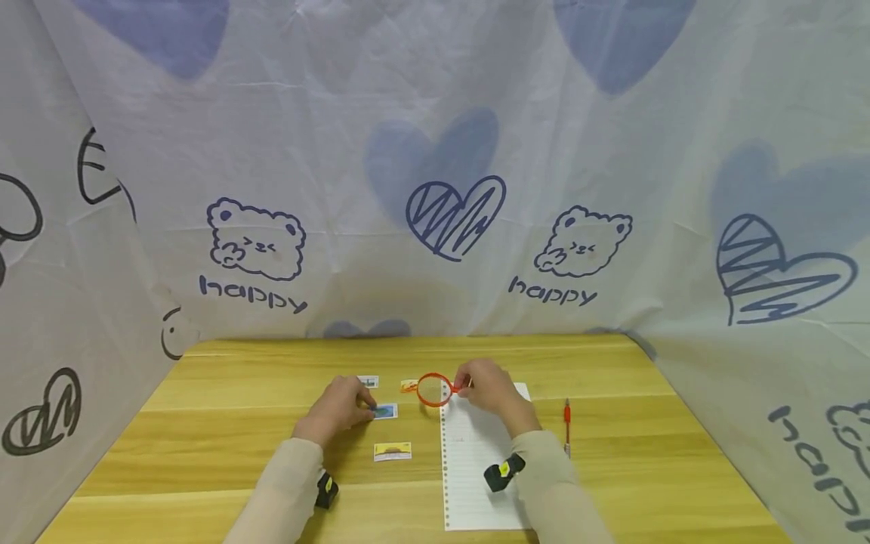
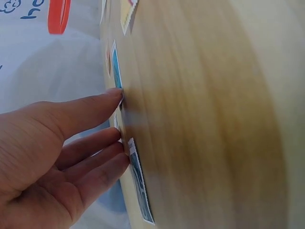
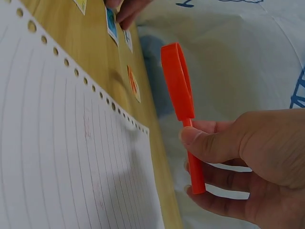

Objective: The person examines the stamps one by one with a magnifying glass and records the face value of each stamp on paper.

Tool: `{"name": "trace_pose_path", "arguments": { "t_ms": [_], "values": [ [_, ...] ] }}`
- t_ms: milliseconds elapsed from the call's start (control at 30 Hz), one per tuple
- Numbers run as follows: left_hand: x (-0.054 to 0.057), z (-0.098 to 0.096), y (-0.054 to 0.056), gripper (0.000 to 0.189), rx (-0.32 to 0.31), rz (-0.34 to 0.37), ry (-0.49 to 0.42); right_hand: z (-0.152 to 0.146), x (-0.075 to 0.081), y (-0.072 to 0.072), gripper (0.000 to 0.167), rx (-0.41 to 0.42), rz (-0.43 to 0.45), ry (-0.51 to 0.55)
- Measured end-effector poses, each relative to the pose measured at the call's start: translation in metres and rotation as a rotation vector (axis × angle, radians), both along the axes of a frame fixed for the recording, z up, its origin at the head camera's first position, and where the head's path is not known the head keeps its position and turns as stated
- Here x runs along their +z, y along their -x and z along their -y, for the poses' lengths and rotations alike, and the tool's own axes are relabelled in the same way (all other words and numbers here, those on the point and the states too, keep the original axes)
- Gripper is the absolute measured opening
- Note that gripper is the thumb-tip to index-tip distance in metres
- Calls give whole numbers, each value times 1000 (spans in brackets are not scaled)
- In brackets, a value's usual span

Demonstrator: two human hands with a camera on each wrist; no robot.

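Note:
In the head view my right hand (image 1: pixel 491 387) grips a red magnifying glass (image 1: pixel 435 373) by its handle, raised over the top of a lined sheet. The right wrist view shows the thumb and fingers around that red handle (image 3: pixel 197 176), with the round frame upright. My left hand (image 1: pixel 340 406) touches the edge of a blue stamp (image 1: pixel 387 411) flat on the table. In the left wrist view the thumb rests at the blue stamp (image 2: pixel 116 67), the visible fingers loosely extended. Beside the fingertips is a dark stamp (image 2: pixel 141 183), hidden by the hand in the head view.
A yellow stamp (image 1: pixel 392 451) lies nearer, a pale stamp (image 1: pixel 369 381) farther back, and an orange-yellow stamp (image 1: pixel 408 385) by the magnifying glass. The lined punched paper (image 1: pixel 476 499) lies under the right arm, with a red pen (image 1: pixel 567 423) to its right. A printed curtain (image 1: pixel 353 181) encloses the table.

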State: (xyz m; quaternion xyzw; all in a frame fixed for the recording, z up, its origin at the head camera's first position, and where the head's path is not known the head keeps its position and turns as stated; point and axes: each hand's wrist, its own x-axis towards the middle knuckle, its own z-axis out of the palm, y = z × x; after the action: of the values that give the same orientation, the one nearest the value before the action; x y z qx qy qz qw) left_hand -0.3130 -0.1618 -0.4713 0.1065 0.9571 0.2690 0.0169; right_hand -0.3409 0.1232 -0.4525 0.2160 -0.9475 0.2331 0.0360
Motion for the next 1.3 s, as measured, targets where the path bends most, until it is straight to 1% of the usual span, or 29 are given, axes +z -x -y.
{"name": "trace_pose_path", "arguments": {
  "t_ms": [100,233,467,800,1067,1300],
  "values": [
    [0,0,0,10,6,6,-9,10,0,0,13,29,-12,-11],
    [1,0,-1,10,3,-7,4,22,1,-1,11,54,-22,-30],
    [1,1,-1,9,-6,-21,9,38,2,-4,11,77,-42,-47],
    [-2,2,-1,10,-13,-34,0,52,2,-5,12,70,6,-52],
    [-3,2,0,10,-10,-39,3,56,-1,-5,14,74,-7,-63],
    [-2,2,0,10,-7,-30,-1,58,-1,-7,13,69,-3,-72]
  ]
}}
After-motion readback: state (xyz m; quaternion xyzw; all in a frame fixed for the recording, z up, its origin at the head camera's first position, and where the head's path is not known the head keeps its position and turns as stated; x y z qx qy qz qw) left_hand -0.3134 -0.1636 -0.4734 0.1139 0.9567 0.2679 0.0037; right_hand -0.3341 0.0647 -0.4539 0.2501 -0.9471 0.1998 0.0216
